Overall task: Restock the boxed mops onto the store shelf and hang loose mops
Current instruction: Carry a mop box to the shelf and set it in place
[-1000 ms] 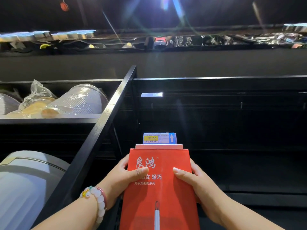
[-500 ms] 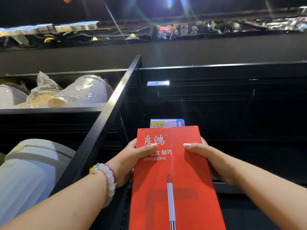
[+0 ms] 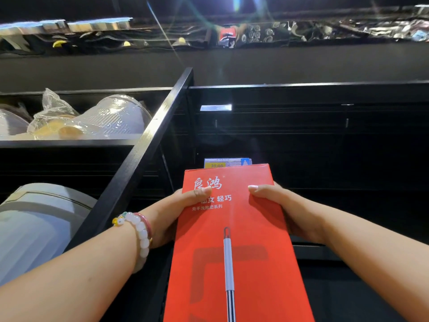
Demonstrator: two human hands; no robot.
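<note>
Two hands hold one red mop box (image 3: 234, 240) in front of a black store shelf (image 3: 313, 94). The box's long axis runs away from the person, its far end raised toward the shelf and its near end passing out of view at the bottom edge. Its printed face is turned up to the camera; the white lettering sits at the far end, and a pictured mop handle runs along the long axis below it.

The left hand (image 3: 171, 214) grips the left edge of the box near the far end, its thumb laid flat across the printed face and the other fingers hidden behind the box. The right hand (image 3: 285, 210) grips the right edge at about the same height, thumb on the face, fingers likewise out of sight. A bead bracelet (image 3: 139, 231) circles the left wrist.

A price tag (image 3: 226, 162) shows just above the box's far end, partly covered by it. To the left, past a black upright post (image 3: 144, 149), stand plastic-wrapped goods (image 3: 92, 119) on an upper shelf and a grey bin (image 3: 39, 224) below.
</note>
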